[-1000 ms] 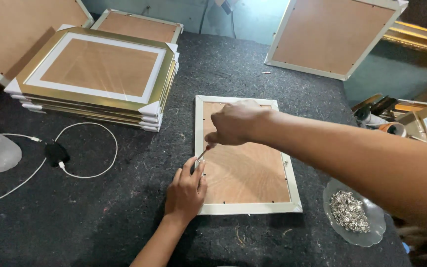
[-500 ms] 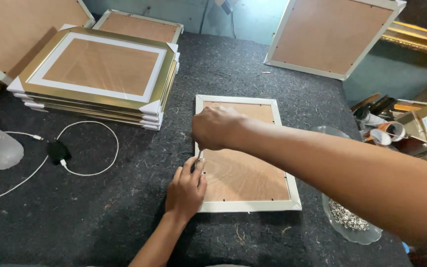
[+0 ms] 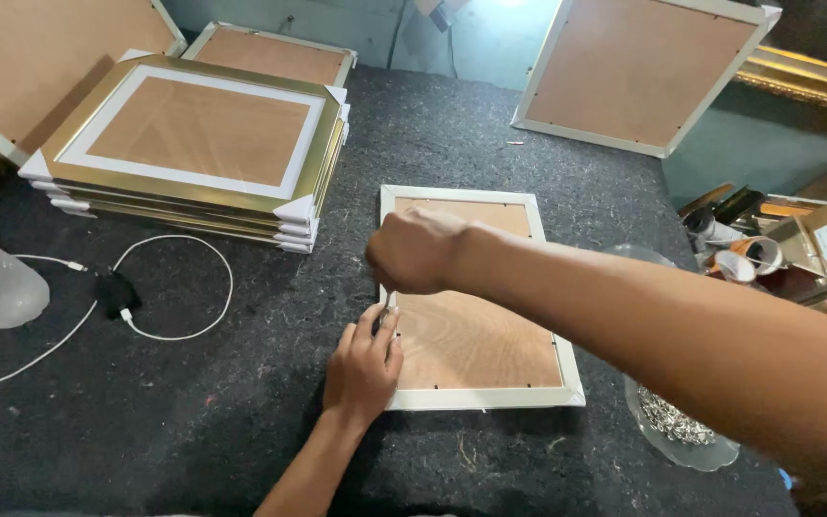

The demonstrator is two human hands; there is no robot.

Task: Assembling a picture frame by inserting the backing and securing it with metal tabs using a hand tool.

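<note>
Dark felt worktop (image 3: 241,421) (speckled) against pale wall (image 3: 490,43).

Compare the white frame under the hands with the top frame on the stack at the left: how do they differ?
The white frame lies alone, flat on the dark felt table; the top stacked frame rests on a pile of others. The white frame has a plain white border; the stacked frame is gold with a white inner border and white corner protectors. Both hands work on the white frame; the stacked frame is untouched. Both lie face down, brown backing up.
</note>
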